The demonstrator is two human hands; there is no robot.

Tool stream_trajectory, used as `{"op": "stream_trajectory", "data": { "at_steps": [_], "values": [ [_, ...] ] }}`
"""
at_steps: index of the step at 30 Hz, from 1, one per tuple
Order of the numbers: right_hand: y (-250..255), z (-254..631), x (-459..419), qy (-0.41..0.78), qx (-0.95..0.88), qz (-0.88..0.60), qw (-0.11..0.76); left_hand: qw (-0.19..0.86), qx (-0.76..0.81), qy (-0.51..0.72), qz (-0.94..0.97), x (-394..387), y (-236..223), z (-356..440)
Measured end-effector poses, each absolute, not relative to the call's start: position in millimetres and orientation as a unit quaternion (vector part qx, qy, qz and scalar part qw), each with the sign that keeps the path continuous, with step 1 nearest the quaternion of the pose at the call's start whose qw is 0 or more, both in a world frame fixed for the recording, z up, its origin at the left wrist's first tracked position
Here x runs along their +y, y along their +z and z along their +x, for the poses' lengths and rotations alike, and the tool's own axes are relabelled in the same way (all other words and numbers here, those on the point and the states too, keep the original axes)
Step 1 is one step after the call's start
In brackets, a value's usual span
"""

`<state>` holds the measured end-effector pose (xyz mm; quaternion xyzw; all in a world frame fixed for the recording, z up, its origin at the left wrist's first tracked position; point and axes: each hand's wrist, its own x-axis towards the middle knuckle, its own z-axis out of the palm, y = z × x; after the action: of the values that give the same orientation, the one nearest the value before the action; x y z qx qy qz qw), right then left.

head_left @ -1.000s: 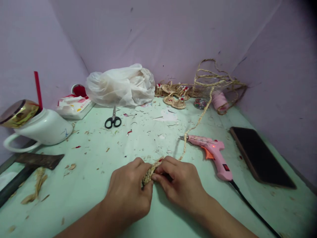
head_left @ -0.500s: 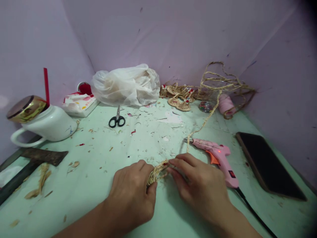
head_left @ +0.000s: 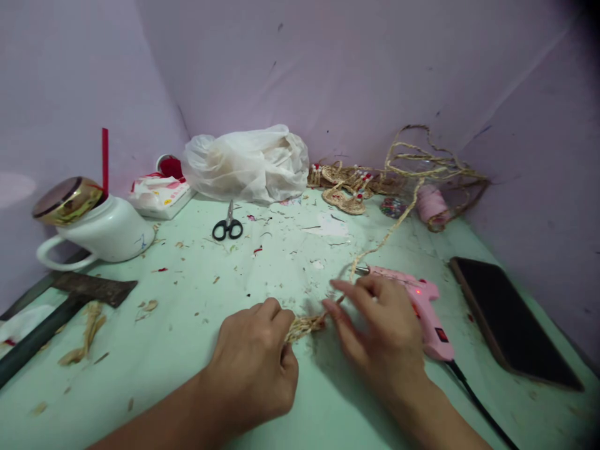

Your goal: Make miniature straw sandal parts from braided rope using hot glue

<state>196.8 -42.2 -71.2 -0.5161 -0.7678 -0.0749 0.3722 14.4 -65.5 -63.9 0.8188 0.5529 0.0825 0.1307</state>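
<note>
My left hand (head_left: pixel 255 365) is closed around a small woven jute piece (head_left: pixel 304 325) near the front of the pale green table (head_left: pixel 197 350). A jute cord (head_left: pixel 375 247) runs from that piece back toward a tangle of cord at the far right. My right hand (head_left: pixel 379 328) hovers just right of the piece with its fingers stretched out, over the pink glue gun (head_left: pixel 424 312), which shows a small red light. The right hand's fingertips are close to the cord; nothing is gripped in them.
Black scissors (head_left: pixel 228 228) lie mid-table. A white jug with a gold lid (head_left: pixel 89 228) and a hatchet (head_left: pixel 60 306) are at the left. A plastic bag (head_left: pixel 248 165), finished jute pieces (head_left: pixel 347 184), a pink spool (head_left: pixel 431 203) stand at the back. A dark phone (head_left: pixel 510 319) lies right.
My right hand let go of the woven piece and moved right toward the glue gun, fingers opening. The left hand kept its hold. The view shifted slightly left.
</note>
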Motion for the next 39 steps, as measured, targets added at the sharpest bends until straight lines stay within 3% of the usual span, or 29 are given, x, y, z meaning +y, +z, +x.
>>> {"op": "stream_trajectory", "data": {
  "at_steps": [4,7,14,17,22,27,33,39],
  "values": [
    [-62,217,-34,-0.188,-0.633,-0.595,0.457,0.131,0.555,0.085,0.817,-67,-66,14],
    [-60,224,-34,-0.194,-0.62,-0.58,0.492,0.127,0.552,0.094,0.819,-67,-67,14],
    [-68,212,-44,-0.008,-0.709,-0.499,0.498,0.125,0.552,0.093,0.819,-67,-66,14],
    [-66,208,-43,0.053,-0.656,-0.541,0.523,0.128,0.551,0.088,0.82,-67,-66,13],
    [-63,199,-43,0.265,-0.503,-0.634,0.524,0.116,0.552,0.092,0.821,-67,-65,12],
    [-62,191,-44,0.438,-0.419,-0.606,0.515,0.134,0.551,0.108,0.817,-69,-62,10],
    [-64,182,-51,0.631,-0.28,-0.505,0.518,0.107,0.518,0.271,0.804,-69,-65,7],
    [-66,173,-61,0.707,-0.245,-0.456,0.482,0.106,0.451,0.413,0.784,-66,-70,8]
  ]
}}
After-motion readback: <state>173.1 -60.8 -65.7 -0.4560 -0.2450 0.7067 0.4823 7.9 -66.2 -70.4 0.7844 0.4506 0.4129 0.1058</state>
